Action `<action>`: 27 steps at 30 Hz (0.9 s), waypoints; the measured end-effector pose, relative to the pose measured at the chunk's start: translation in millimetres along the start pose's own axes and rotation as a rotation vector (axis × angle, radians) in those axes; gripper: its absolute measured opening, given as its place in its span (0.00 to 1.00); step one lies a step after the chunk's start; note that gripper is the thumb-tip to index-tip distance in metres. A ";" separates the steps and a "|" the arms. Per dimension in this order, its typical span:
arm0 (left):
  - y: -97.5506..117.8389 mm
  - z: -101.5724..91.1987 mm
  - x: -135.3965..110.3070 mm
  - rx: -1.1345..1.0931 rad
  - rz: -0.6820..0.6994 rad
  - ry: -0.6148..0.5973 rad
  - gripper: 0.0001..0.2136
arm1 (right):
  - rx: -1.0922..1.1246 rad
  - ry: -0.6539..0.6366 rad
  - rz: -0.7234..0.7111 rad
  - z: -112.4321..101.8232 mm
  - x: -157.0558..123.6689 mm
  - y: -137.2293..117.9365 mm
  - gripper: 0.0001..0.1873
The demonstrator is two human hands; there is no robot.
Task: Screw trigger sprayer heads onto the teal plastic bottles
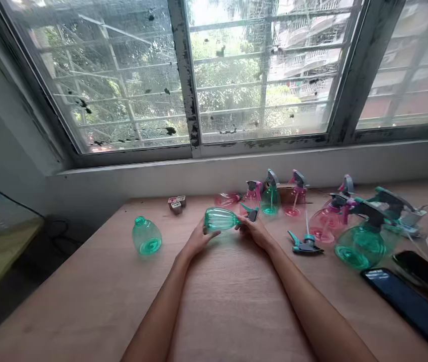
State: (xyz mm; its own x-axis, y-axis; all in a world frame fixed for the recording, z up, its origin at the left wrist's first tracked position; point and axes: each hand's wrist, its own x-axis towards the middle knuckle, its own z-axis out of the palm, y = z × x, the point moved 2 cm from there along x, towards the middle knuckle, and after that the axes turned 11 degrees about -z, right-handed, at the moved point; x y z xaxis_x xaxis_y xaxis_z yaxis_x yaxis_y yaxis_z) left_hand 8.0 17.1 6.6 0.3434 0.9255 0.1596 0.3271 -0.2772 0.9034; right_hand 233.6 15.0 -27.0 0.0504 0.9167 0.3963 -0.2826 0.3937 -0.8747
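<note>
I am holding the green spray bottle (219, 219) sideways between my hands over the counter (217, 301), my left hand (199, 241) cupping its body to steady it and my right hand (256, 232) gripping its trigger head (250, 214).

The fingertips of the right hand (253, 231) are hidden behind the trigger head (250, 214) of the green spray bottle (219, 219), so the grip there cannot be made out. The fingertips of the left hand (198, 240) are covered by the bottle's base. Both forearms are cut off by the lower edge. Beyond the fingers, a pink bottle (227, 199) is blurred, and small blocks (177, 204) are too small to be identified. Well right of the fingers, a phone (410, 301) is cut by the edge.
</note>
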 end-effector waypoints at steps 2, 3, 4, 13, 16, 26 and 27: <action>1.4 0.2 -0.8 -0.002 -0.007 0.001 0.35 | -0.003 -0.003 0.001 0.3 0.0 -0.1 0.16; 1.8 0.1 -1.0 -0.002 -0.010 0.004 0.35 | -0.004 -0.007 0.002 0.4 0.0 -0.1 0.16; 1.9 0.0 -1.1 -0.002 -0.012 0.009 0.34 | -0.006 -0.013 0.005 0.6 -0.1 -0.1 0.16; -5.0 -0.1 1.3 0.010 -0.020 0.026 0.29 | -0.006 -0.029 0.028 0.9 -0.2 -1.1 0.17; -4.6 -0.1 1.1 0.009 -0.013 0.024 0.30 | 0.004 -0.016 0.031 2.0 -0.4 -2.6 0.19; -11.1 0.5 4.4 0.010 0.007 0.054 0.30 | 0.005 -0.021 0.025 0.5 0.1 -0.9 0.18; -10.4 0.9 4.0 0.009 0.010 0.050 0.31 | 0.008 -0.018 0.026 0.4 0.0 -0.9 0.18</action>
State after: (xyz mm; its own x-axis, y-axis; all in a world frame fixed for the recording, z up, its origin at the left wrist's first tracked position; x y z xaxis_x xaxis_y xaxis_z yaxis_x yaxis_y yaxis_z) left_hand 6.8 23.5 -2.6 0.3026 0.9344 0.1879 0.3317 -0.2881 0.8983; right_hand 233.5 14.6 -26.1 0.0257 0.9253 0.3783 -0.2912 0.3689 -0.8827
